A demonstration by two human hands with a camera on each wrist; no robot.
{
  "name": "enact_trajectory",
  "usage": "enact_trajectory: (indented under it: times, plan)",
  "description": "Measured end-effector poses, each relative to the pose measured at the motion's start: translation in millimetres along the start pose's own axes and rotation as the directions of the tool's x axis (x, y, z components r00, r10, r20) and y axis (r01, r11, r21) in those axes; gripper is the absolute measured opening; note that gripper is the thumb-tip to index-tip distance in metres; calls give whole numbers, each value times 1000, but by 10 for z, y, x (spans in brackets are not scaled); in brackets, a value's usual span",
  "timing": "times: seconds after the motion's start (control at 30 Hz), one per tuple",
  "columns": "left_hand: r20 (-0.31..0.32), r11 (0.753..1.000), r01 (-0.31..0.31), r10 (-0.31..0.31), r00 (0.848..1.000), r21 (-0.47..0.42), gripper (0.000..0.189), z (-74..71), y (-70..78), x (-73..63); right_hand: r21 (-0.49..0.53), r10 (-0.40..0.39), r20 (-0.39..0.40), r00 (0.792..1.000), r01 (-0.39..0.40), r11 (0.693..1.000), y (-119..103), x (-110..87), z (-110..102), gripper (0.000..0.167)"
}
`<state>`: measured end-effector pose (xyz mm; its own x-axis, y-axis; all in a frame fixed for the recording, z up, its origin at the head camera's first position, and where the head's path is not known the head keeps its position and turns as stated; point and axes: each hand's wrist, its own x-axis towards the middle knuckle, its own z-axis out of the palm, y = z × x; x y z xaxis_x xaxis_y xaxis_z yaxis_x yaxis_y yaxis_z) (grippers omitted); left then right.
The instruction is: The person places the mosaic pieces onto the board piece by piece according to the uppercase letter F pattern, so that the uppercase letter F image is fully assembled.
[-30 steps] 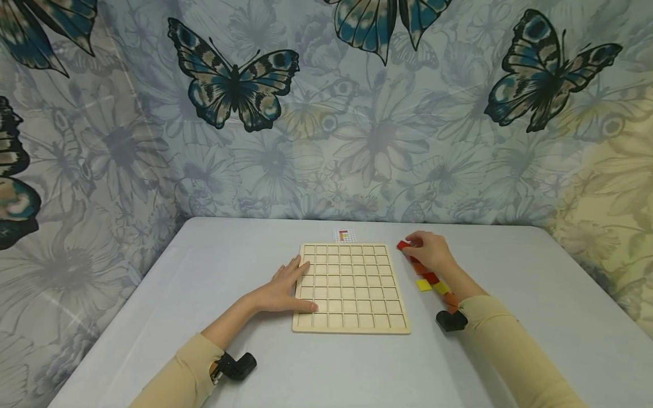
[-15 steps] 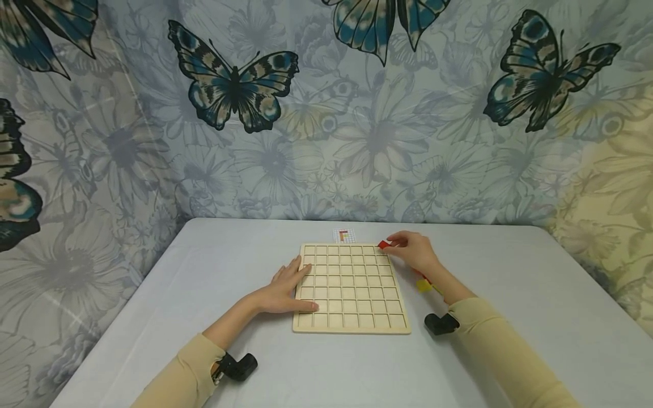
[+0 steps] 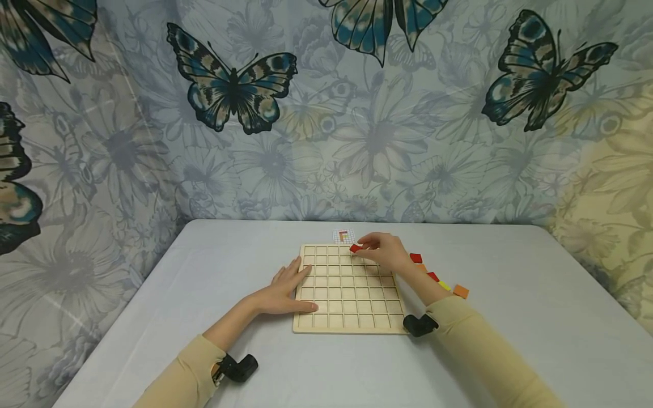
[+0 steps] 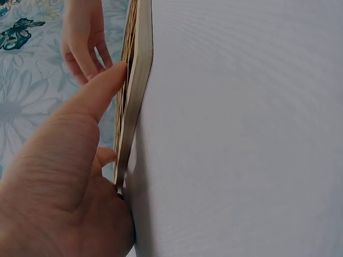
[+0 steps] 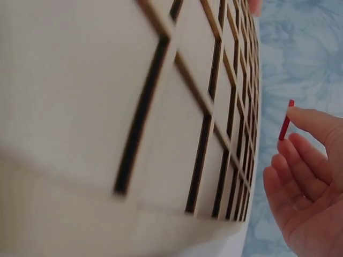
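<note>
A thin square red tile [image 3: 355, 249] is pinched between the thumb and fingers of my right hand [image 3: 385, 253], over the far edge of a wooden grid board [image 3: 352, 307]. In the right wrist view the red tile [image 5: 286, 120] shows edge-on, clear of the board's surface. My left hand [image 3: 280, 292] rests on the board's left edge, thumb and fingers spread. The left wrist view shows its thumb [image 4: 91, 101] lying against the rim of the board [image 4: 140, 69]. No tiles show in the board's visible cells.
Loose tiles lie right of the board, partly behind my right forearm: a red one [image 3: 416, 258], an orange one [image 3: 461, 291] and several others. A small printed grid card [image 3: 344, 236] lies just beyond the board. The white table [image 3: 245, 243] meets a butterfly-patterned backdrop [image 3: 377, 136].
My right hand has carried the red tile leftward from the loose tiles to the board's far edge. More loose tiles have come into sight behind the forearm. My left hand has stayed put.
</note>
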<state>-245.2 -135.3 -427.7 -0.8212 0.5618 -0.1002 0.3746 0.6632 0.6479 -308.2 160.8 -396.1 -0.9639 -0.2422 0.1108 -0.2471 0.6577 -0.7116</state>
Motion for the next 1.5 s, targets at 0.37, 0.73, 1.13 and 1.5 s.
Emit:
enact_trajectory:
  times: [0.37, 0.73, 1.13, 1.5]
  plan:
    - [4, 1000, -13, 13, 1000, 17, 98, 0, 2, 0, 0, -21, 52, 998, 21, 1000, -182, 72, 210, 31]
    - [6, 1000, -14, 13, 1000, 25, 99, -15, 18, -13, -99, -120, 115, 986, 131, 986, -241, 113, 324, 24]
    - [5, 1000, 4, -4, 1000, 14, 97, -12, 22, -13, -124, -193, 125, 973, 208, 970, -238, 163, 372, 22]
    - [4, 1000, 10, -10, 1000, 7, 97, -8, 27, -20, -90, -211, 146, 966, 225, 970, -253, 107, 340, 24]
